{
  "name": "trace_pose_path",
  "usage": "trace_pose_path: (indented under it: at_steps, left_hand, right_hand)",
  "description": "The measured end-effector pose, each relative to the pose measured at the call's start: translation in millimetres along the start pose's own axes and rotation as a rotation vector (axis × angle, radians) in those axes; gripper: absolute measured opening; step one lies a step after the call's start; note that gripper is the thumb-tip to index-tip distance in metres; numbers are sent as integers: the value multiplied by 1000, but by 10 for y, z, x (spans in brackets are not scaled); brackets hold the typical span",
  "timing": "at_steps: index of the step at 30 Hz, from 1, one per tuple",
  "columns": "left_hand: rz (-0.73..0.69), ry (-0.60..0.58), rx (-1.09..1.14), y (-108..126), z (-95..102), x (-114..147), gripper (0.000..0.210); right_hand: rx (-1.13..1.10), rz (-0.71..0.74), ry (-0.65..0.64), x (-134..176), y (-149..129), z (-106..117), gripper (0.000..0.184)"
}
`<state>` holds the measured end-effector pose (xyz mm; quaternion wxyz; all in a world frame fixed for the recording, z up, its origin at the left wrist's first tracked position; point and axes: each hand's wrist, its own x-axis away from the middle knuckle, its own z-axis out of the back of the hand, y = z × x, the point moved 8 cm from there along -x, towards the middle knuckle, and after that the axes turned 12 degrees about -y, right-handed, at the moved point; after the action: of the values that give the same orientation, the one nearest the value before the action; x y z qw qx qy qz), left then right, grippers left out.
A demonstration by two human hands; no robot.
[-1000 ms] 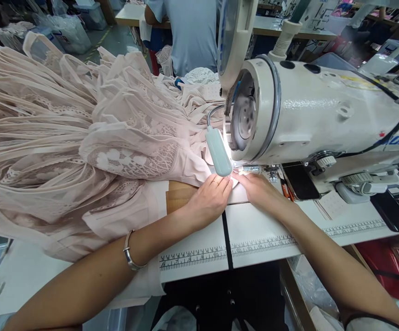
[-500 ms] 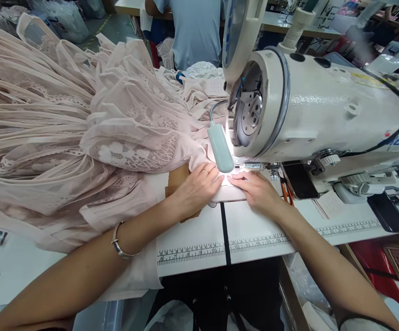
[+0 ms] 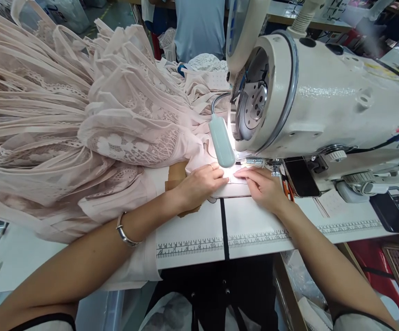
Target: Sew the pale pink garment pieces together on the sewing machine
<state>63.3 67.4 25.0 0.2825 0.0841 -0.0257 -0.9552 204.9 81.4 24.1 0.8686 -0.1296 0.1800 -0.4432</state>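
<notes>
Pale pink fabric (image 3: 234, 177) lies under the sewing machine's (image 3: 323, 96) needle area, lit brightly by a small mint-green lamp (image 3: 222, 140). At its left side my left hand (image 3: 202, 185) is closed, with curled fingers and thumb gripping the cloth. My right hand (image 3: 264, 187) holds the cloth from the other side, its fingers together and the thumb tucked below. A short gap separates the two hands. The lamp and machine head hide the needle. To the left, a large heap of pale pink lace garments (image 3: 130, 119) runs into the worked fabric.
Orange-handled scissors (image 3: 288, 187) and a dark phone-like slab (image 3: 302, 177) lie right of my right hand. Brown card (image 3: 176, 177) sits beneath my left wrist. A printed ruler (image 3: 192, 248) follows the table's front edge. Another person (image 3: 199, 32) sits beyond the machine.
My hands have moved slightly apart, the right one shifting rightward and its fingers drawing together. The left fingers have curled more. The whole view has shifted a little.
</notes>
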Motion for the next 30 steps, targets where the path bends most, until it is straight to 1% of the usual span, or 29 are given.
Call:
trace_pose_path:
  at_steps: [2, 4, 7, 10, 13, 17, 20, 23, 27, 30]
  left_hand:
    - [-52, 33, -60, 52, 5, -3, 34]
    - [-64, 55, -133, 91, 19, -3, 36]
    - [-49, 77, -205, 130, 45, 0, 38]
    - [-31, 91, -228, 161, 45, -7, 38]
    - [15, 85, -238, 171, 17, -26, 35]
    - [67, 35, -190, 138, -26, -29, 31]
    - [61, -10, -52, 61, -26, 17, 27]
    - [53, -43, 97, -31, -11, 90, 22]
    - [48, -144, 118, -69, -69, 136, 40]
    - [54, -177, 117, -77, -105, 130, 43]
  right_hand:
    - [-21, 57, -9, -8, -40, 1, 38]
    - [-25, 88, -19, -13, -63, -1, 37]
    - [-15, 88, -26, -13, -61, -8, 37]
    - [-24, 98, -24, -6, -61, -13, 36]
    - [-57, 131, -20, 3, -90, -5, 36]
    - [-44, 202, -57, 1, -189, -5, 36]
    - [4, 235, -104, -10, -243, -22, 37]
    - [5, 254, -144, -9, -254, -45, 36]
    - [56, 211, -161, 11, -207, -73, 38]
    - [97, 196, -167, 29, -180, -86, 40]
